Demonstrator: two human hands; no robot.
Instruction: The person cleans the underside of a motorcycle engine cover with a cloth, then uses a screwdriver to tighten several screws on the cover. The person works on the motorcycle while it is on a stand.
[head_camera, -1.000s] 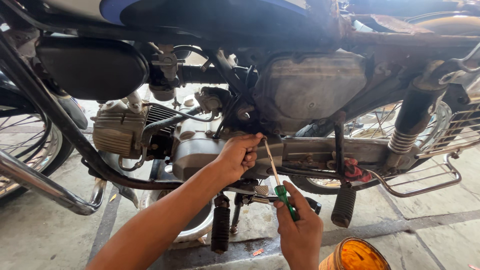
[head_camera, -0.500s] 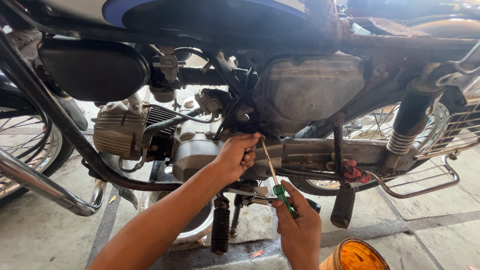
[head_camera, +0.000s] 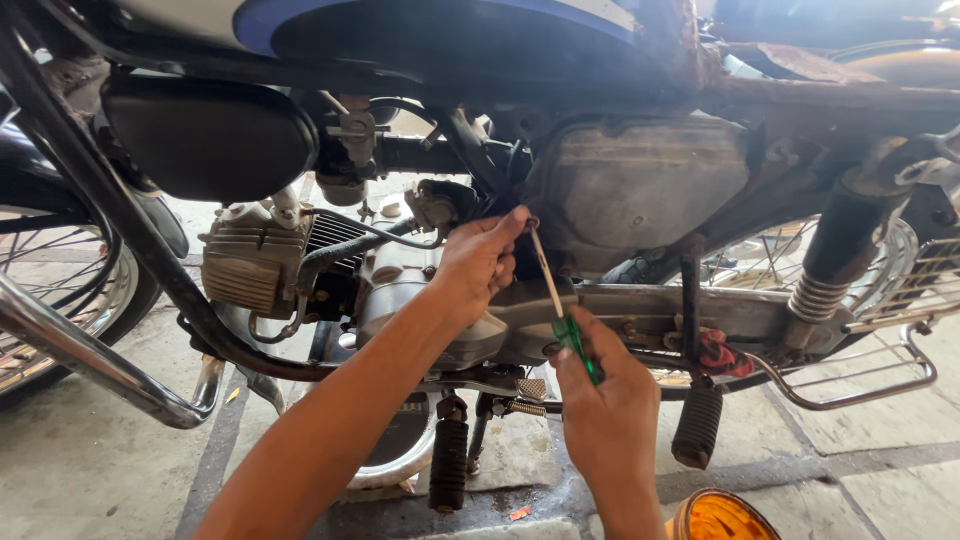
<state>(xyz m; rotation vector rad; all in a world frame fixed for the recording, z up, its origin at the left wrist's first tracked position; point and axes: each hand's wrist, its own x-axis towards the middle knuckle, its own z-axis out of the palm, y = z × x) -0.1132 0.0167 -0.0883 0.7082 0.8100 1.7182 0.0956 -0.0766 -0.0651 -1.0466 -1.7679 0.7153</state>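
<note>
Motorcycle: fills the upper view, standing on a concrete floor; dull grey side cover above the engine case, black air box toward its front.

Engine: finned grey cylinder and smooth case low in the motorcycle's middle, with a cable looping across it.

Exhaust pipe: chrome tube running diagonally below the engine's front end.

Rear shock: black with a chrome spring, behind the side cover, beside the spoked rear wheel.

Footpegs: two black rubber pegs hanging below the engine, one under its middle, one further back.

Left hand: pressed against the engine case, fingers curled, fingertips pinching near the screwdriver's tip just below the side cover's front corner.

Right hand: below and behind the left hand, closed around the screwdriver's handle.

Orange lamp lens: round, on the floor below the right hand.

Screwdriver: green handle, thin metal shaft angled up toward the side cover's lower front corner, its tip meeting the left fingertips.

Red rag: tucked on the frame beside the rear footpeg stem.
</note>
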